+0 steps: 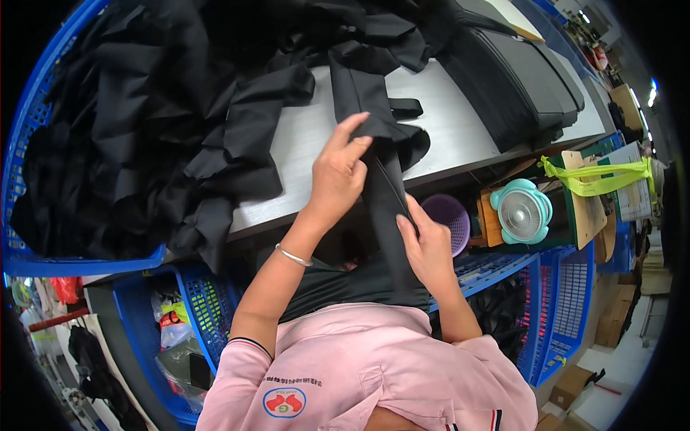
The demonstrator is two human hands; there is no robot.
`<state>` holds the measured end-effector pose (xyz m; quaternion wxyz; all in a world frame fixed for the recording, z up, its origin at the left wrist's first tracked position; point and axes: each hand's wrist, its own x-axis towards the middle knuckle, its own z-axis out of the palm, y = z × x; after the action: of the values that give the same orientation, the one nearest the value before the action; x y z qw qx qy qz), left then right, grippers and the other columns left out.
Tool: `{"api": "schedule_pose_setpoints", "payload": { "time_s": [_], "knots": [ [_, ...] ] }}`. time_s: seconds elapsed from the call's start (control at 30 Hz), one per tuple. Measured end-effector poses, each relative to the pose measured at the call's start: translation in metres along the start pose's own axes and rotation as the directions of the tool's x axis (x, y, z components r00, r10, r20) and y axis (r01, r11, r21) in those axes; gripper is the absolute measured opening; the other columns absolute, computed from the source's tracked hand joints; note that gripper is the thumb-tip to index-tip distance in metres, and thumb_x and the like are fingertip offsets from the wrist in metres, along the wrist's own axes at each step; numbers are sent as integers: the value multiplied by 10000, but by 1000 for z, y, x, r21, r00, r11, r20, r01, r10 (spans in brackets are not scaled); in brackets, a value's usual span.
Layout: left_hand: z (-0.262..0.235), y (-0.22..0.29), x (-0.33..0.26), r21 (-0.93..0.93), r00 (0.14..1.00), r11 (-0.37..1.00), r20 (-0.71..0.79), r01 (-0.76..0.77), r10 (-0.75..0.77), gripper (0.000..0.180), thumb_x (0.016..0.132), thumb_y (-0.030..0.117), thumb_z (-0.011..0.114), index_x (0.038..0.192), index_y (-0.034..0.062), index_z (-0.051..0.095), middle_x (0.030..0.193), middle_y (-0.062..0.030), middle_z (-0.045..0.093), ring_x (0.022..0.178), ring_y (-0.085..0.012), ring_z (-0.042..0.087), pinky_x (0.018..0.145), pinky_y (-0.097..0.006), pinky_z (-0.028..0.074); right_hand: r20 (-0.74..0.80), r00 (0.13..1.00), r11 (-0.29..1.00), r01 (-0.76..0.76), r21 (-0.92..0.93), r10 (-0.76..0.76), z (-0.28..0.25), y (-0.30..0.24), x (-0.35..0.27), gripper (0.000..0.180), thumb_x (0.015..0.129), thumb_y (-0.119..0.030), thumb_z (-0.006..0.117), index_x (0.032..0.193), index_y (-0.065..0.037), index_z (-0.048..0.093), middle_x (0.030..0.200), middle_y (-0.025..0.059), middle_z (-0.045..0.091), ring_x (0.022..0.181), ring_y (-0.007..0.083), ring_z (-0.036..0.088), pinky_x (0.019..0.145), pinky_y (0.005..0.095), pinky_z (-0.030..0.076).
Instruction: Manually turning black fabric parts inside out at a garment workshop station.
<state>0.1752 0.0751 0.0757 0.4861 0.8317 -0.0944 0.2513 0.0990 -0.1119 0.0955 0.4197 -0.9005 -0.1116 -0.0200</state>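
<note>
A long black fabric strip [386,208] runs from the table's edge down toward my lap, with a thin line along its length. My left hand [339,170] holds the upper part of the strip by its left edge, thumb and forefinger pressed on the cloth and the other fingers curled in. Lower down, my right hand [429,243] grips the strip's right edge, its thumb in front and some fingers hidden behind the cloth. Beyond the left hand, the black cloth [359,90] continues over the tabletop, with a loop of it hanging at the right.
A large heap of black fabric [144,122] spreads over the left of the metal table [305,147] and a blue basket [86,264]. Stacked black pieces [503,79] lie at the right. Below are a purple basket [447,219], a teal fan [521,212] and blue crates [535,309].
</note>
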Motion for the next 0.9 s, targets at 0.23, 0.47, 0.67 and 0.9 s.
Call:
{"api": "schedule_pose_setpoints", "payload": {
  "time_s": [0.23, 0.47, 0.67, 0.9],
  "knots": [
    [-5, 34, -24, -160, 907, 949, 290, -270, 307, 399, 729, -82, 607, 1105, 10, 709, 1358, -100, 602, 1042, -266, 657, 806, -286, 529, -225, 909, 929, 369, 37, -352, 53, 48, 72, 126, 815, -125, 668, 774, -21, 611, 678, 133, 630, 650, 341, 663, 550, 435, 486],
    [-31, 32, -78, -134, 995, 988, 59, -77, 85, 829, 686, 47, 763, 1460, 31, 467, 1520, -205, 386, 1227, -349, 492, 1025, -437, 429, -29, 973, 432, -76, 899, 231, 58, 75, 71, 446, 1023, -226, 579, 1394, -2, 478, 1342, 98, 559, 1187, 218, 577, 999, 348, 494],
    [-8, 50, -74, 27, 998, 1000, -69, 10, -8, 905, 677, 23, 761, 1504, 49, 396, 1521, -197, 365, 1242, -320, 473, 998, -410, 419, 67, 975, 134, -97, 986, 210, 42, 37, 60, 475, 1025, -297, 555, 1393, -4, 490, 1327, 136, 590, 1154, 243, 625, 938, 392, 559],
    [5, 53, -68, -193, 968, 981, -243, 17, -65, 659, 705, -213, 616, 1296, 78, 643, 1248, -81, 578, 700, -104, 516, 612, -220, 449, -15, 980, 171, -19, 985, 199, 40, 24, 48, 442, 1005, -284, 586, 1345, -9, 523, 1267, 122, 617, 1104, 233, 639, 923, 389, 564]
  ]
}}
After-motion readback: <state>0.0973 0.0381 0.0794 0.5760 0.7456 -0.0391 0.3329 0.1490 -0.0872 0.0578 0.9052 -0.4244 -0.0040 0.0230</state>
